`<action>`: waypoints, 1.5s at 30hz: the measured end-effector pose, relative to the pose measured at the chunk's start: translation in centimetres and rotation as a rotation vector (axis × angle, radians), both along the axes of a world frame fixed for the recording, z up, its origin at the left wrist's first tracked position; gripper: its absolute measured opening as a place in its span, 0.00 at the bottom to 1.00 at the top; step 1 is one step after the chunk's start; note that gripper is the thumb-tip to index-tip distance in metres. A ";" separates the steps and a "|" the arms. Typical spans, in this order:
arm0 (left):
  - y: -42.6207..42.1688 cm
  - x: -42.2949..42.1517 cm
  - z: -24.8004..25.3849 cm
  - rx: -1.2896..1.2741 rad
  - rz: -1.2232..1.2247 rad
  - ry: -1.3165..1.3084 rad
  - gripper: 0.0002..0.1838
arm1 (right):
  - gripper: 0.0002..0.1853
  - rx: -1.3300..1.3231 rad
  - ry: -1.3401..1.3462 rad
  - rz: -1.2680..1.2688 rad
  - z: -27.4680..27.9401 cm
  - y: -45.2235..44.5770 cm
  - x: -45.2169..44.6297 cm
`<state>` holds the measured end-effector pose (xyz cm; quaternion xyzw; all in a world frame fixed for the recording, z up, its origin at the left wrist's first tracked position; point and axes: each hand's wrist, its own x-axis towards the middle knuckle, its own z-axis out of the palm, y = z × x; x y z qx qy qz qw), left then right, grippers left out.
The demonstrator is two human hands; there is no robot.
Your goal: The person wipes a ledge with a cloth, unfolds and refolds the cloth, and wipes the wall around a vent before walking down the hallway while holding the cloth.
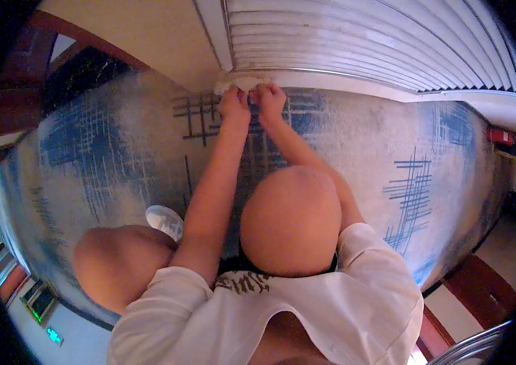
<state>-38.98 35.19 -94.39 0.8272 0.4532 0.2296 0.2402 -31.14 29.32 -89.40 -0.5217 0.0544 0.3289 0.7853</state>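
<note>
Both arms reach forward to the foot of a white slatted panel (355, 30). My left hand (234, 102) has its fingers curled together beside a small pale patch of material (226, 82) at the panel's lower corner. Just to its right, my right hand (268, 100) is also closed, fingers bent inward. The two hands nearly meet above the patterned carpet (361, 134). Whatever lies between the fingertips is too small to make out.
My bent knees (291, 219) are below the arms, with a white shoe (165, 220) at the left. A beige wall (148, 36) adjoins the panel. A red box (500, 135) is at the far right.
</note>
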 end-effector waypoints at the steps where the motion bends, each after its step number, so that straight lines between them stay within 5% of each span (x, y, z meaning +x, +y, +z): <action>1: 0.1 0.7 -1.2 -0.359 0.151 -0.435 0.08 | 0.04 -0.043 -0.095 0.016 0.5 0.0 0.1; 3: 0.6 1.1 -2.5 -0.719 0.304 -0.867 0.08 | 0.03 -0.088 -0.187 0.035 0.7 0.1 0.3; 6: 0.9 0.2 -1.9 -0.713 0.243 -0.888 0.08 | 0.04 -0.077 -0.363 0.073 0.2 0.6 0.3; 9: 1.2 -0.5 -0.5 -0.685 0.235 -0.706 0.08 | 0.05 -0.232 -0.543 0.025 -0.6 1.3 -0.2; 11: 1.1 -2.0 3.6 -0.362 0.043 -0.389 0.09 | 0.06 -0.341 -0.567 0.103 -0.7 2.1 -0.9; 15: 5.0 -6.5 5.2 -0.389 0.020 -0.448 0.10 | 0.06 -0.297 -0.663 0.089 -1.3 5.8 -5.0; 17: 6.6 -6.3 3.7 -0.447 0.254 -0.836 0.09 | 0.06 -0.019 -0.160 0.275 4.2 6.3 -6.6; 19: 6.9 -5.8 3.5 -0.395 0.440 -0.984 0.09 | 0.05 -0.014 -0.031 0.214 5.1 6.3 -7.5; 21: 5.6 -4.0 11.6 -0.724 0.771 -1.412 0.08 | 0.04 0.194 0.263 0.209 6.9 5.9 -7.4; 24: 4.3 -3.2 13.9 -0.485 0.673 -1.369 0.09 | 0.03 0.233 0.299 0.337 7.3 5.4 -6.8; 28: 5.6 -3.5 6.4 -0.450 0.600 -1.278 0.11 | 0.04 0.324 0.210 0.418 -0.6 5.2 -5.4; 29: 5.7 -3.5 4.1 -0.674 0.662 -1.277 0.09 | 0.06 0.186 -0.332 0.492 -5.8 5.0 -4.4; 31: 6.4 -3.3 3.7 -0.892 0.714 -1.276 0.08 | 0.08 0.041 -0.883 0.541 -11.1 6.0 -3.3; 34: 4.7 -3.0 6.4 -0.844 0.651 -1.254 0.09 | 0.09 -0.129 -0.911 0.617 -11.4 5.6 -3.7; 36: 4.0 -2.1 7.1 -0.288 0.538 -0.900 0.10 | 0.10 0.330 0.579 0.497 -4.0 5.2 -3.7; 39: 4.1 -2.0 6.4 -0.364 0.543 -1.001 0.09 | 0.08 0.277 0.496 0.444 -1.2 4.6 -4.5; 40: 4.4 -2.1 5.1 -0.369 0.543 -0.997 0.09 | 0.08 0.273 0.499 0.440 -4.1 4.5 -4.0; 41: 5.3 -2.0 2.3 -0.566 0.643 -1.087 0.07 | 0.10 0.109 -0.196 0.605 -9.2 4.5 -3.0; 43: 7.4 -2.6 -2.9 -0.911 0.769 -1.168 0.07 | 0.13 -0.089 -0.904 0.718 -10.0 3.7 -2.2; 45: 8.7 -5.2 -5.1 -0.860 0.417 -0.778 0.10 | 0.13 -0.005 -0.114 0.588 -6.1 3.8 -2.3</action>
